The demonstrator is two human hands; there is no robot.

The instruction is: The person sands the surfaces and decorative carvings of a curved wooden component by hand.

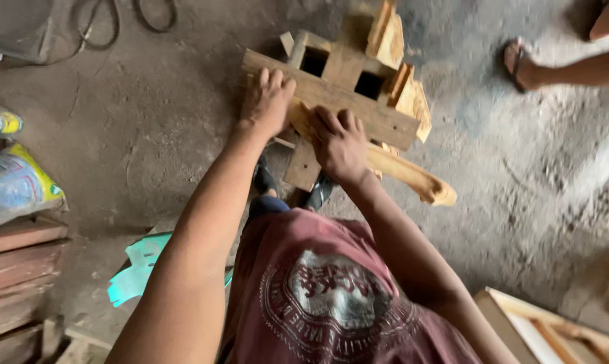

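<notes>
Two hands of yours rest on a small wooden frame (345, 94) that sits on the grey concrete floor (149, 135) just ahead of your feet. Its top plank (385, 121) is the long piece: it runs from upper left to lower right across the view, and the frame's two square openings lie just beyond it, away from you. Your left hand (267, 101) lies flat, palm down and fingers spread, on the left end of that plank, pressing rather than clasping. Your right hand (340, 145) is curled over the plank's near edge around its middle, knuckles up; whether the fingers close on the plank or on the stick beneath them cannot be told. That pale, rough stick (412, 176) slants out from under the right hand toward the lower right, its blunt end clear of the frame. So the frame lies under and beyond both hands, its far side stacked with short wood blocks (402, 67). Another person's sandalled foot (520, 64) stands well apart at the upper right. A plastic sack (14, 185) lies at the left edge.
</notes>
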